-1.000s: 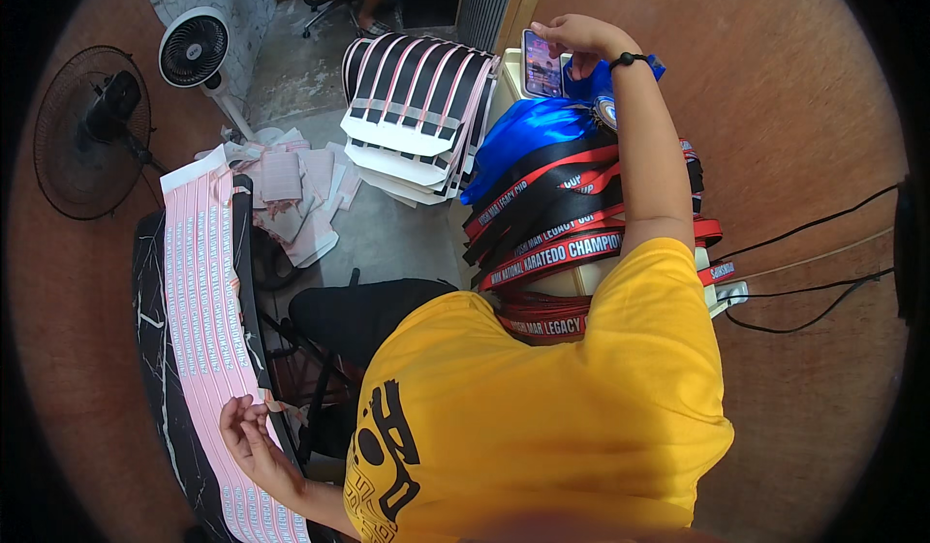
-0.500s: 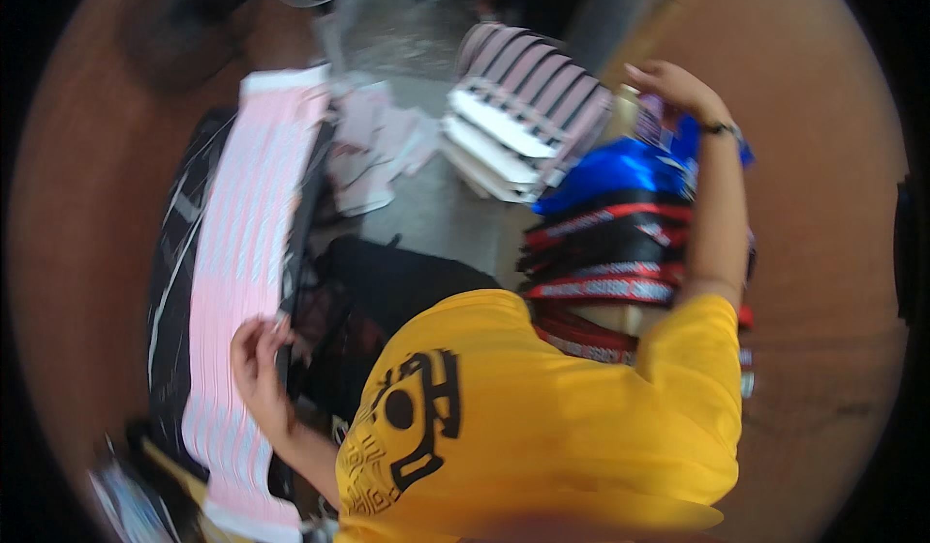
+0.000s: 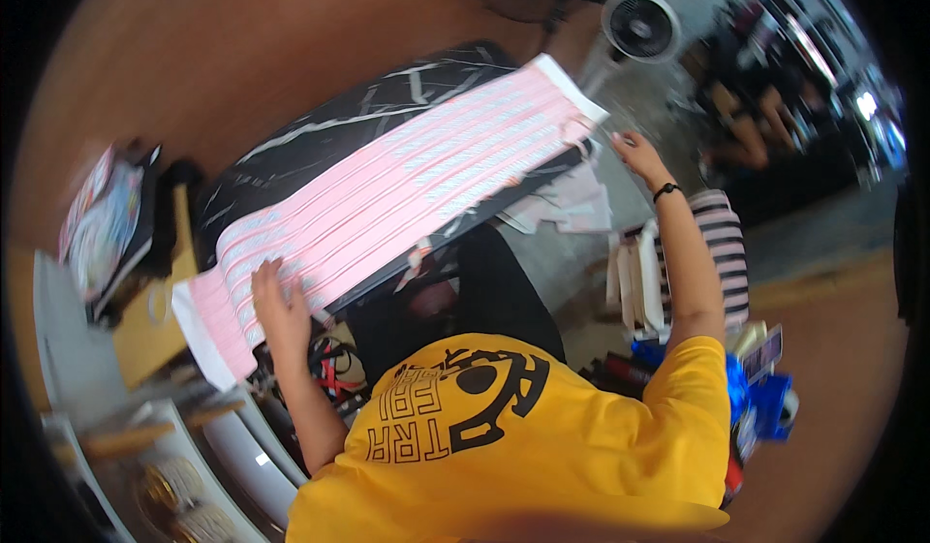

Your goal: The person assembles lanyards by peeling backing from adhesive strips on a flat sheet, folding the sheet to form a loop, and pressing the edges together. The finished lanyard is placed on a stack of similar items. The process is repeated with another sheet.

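A long pink sheet with rows of pale printed strips [image 3: 387, 194] lies across a black marble-patterned table [image 3: 310, 141]. Its near left end bends down over the table's end. My left hand [image 3: 281, 310] rests on the sheet near that end, fingers stretched and slightly apart, holding nothing. Just off the sheet's far right corner is my right hand [image 3: 641, 160], its thumb and fingers drawn together in a pinch. Whatever may be between those fingertips is too small to make out.
Pink paper scraps [image 3: 572, 204] lie beyond the table's right edge. Pink-and-black striped bundles [image 3: 722, 252] and blue packages [image 3: 770, 407] are at right. A round fan [image 3: 641, 25] stands at the back. Another person [image 3: 751, 131] sits far right. White shelving [image 3: 165, 446] is at lower left.
My view has swung left toward the table. My right hand has moved from above the blue packages to beside the sheet's far corner. My left hand has flattened onto the sheet.
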Demonstrator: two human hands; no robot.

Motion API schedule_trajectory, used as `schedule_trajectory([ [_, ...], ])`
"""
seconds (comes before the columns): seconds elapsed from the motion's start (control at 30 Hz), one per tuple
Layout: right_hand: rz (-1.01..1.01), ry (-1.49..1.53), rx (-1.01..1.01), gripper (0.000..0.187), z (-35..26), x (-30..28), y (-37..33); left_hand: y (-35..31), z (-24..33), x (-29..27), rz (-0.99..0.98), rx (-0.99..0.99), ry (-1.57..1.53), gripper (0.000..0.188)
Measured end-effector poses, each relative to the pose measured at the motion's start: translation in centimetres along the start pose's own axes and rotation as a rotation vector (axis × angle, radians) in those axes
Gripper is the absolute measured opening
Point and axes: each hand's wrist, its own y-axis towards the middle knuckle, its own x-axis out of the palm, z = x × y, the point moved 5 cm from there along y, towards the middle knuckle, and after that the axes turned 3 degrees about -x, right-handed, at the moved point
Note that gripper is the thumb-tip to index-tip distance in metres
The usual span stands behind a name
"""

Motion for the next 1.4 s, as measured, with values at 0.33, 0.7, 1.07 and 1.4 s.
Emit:
schedule_trajectory([
  [0.33, 0.269, 0.418, -0.055, 0.025, 3.4, 6.9, 12.1, -2.0, -1.2, 5.2, -0.307, -0.271, 0.279, 0.064],
  [0.7, 0.617, 0.286, -0.576, 0.037, -23.0, -10.2, 2.8, 3.1, 11.0, 13.3, -0.433, 0.113, -0.027, 0.050],
  [1.07, 0.093, 0.347, -1.090, 0.053, -42.7, 15.7, -20.8, 2.1, -2.6, 2.1, 0.236, -0.278, -0.061, 0.046],
  [1.4, -0.377, 0.061, -1.136, 0.059, -40.3, 33.5, -34.1, 0.2, -10.5, 3.4, -0.006, -0.791, -1.155, 0.048],
])
